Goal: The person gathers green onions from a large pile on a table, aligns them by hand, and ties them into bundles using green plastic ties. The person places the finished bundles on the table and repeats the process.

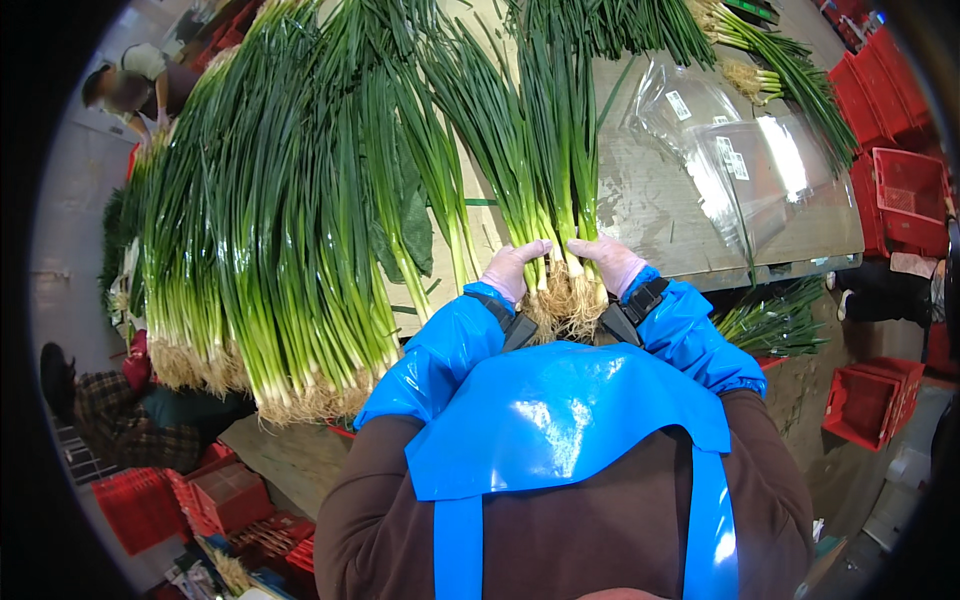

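Observation:
A bundle of spring onions (559, 180) lies before me, its rooted ends towards my body and its green leaves pointing away. My left hand (510, 268), in a pale glove, grips the stalks on the bundle's left side just above the roots. On the other side my right hand (611, 262), gloved alike, closes around the right-hand stalks. Both thumbs point inward over the white stems, close together. Matted tan roots (568, 296) hang between my wrists, near the table edge. A few loose spring onions (455, 232) rest to the left of my left hand.
A large heap of spring onions (292, 247) covers the table's left part. Clear plastic bags (739, 161) with printed labels lie on the table (637, 180) at right. Red crates (874, 401) stand around. One person (146, 82) bends over the heap's far left; another person (135, 409) is nearer.

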Motion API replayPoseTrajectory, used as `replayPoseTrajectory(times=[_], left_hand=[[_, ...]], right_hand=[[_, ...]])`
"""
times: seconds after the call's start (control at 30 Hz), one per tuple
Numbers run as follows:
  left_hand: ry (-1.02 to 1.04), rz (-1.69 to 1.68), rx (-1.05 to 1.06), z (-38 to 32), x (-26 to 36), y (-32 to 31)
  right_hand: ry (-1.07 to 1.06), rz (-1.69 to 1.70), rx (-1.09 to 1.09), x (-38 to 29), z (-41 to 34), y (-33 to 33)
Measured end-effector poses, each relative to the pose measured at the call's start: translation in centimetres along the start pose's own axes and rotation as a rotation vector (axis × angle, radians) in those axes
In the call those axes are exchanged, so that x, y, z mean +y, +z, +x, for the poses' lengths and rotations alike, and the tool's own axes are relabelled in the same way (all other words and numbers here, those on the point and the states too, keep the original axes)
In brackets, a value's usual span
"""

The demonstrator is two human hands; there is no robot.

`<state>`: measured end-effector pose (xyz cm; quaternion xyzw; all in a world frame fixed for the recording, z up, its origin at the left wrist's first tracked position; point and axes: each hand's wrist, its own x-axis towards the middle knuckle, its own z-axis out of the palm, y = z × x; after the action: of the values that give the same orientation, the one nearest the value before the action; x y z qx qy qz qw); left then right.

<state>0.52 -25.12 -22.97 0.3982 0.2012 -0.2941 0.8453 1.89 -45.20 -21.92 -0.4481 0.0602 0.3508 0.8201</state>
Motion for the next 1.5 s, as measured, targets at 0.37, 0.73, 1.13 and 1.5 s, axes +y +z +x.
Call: replayPoseTrajectory(times=[0.37,0.73,1.13,1.5], left_hand=[[0.065,0.204,0.097,1.0,-0.7,1.3],[0.238,0.244,0.087,-0.7,1.0,-1.1],[0.178,0.147,0.12,1.0,0.1,-0.5],[-0.055,0.016,0.084,-1.9,0.9,1.0]], right_hand=[[-0.145,-0.241,0.139,1.4,0.7,1.2],[-0.044,0.054,0.143,-0.2,-1.1,-2.4],[-0.008,-0.304,0.127,-1.6,0.6,0.4],[-0.029,0.012,-0.009,1.0,1.0,1.2]])
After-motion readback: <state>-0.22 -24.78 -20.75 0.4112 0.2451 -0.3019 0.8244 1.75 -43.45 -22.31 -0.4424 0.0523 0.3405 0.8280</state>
